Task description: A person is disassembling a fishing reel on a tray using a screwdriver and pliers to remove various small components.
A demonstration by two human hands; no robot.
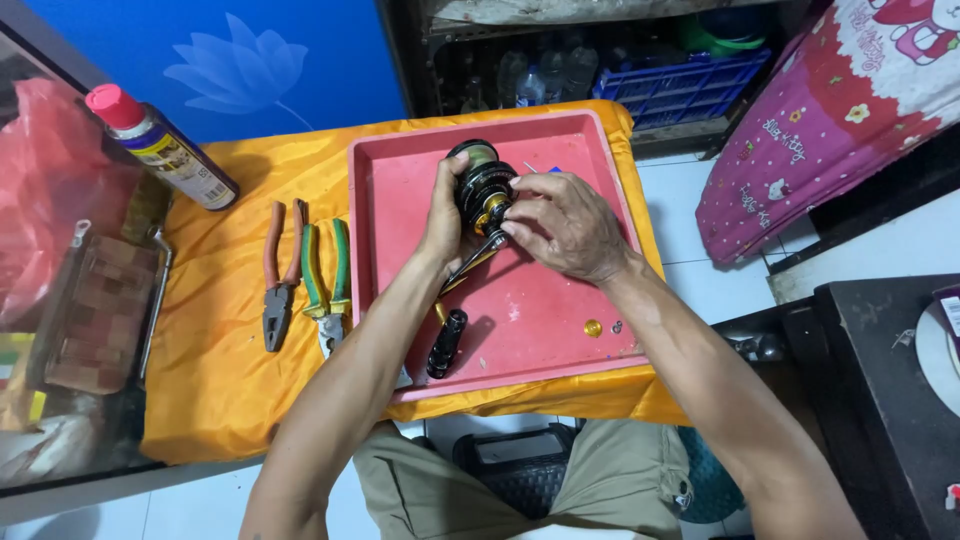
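Both hands' (445,215) (565,225) grip around a black fishing reel (483,185), its lower half hidden.

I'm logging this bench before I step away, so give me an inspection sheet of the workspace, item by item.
Surface: red tray on an orange cloth covering a small table.
Job's things: black and gold fishing reel held above the tray; black handle knob lying at the tray's front edge.
Clutter: small gold part in the tray; orange-handled pliers, green-handled pliers and a red-capped spray can on the cloth.
Grippers: left hand grips the reel's side; right hand fingers its lower part.
Cables: nothing seen.
Surroundings: blue crate, patterned pink fabric, white tiled floor.
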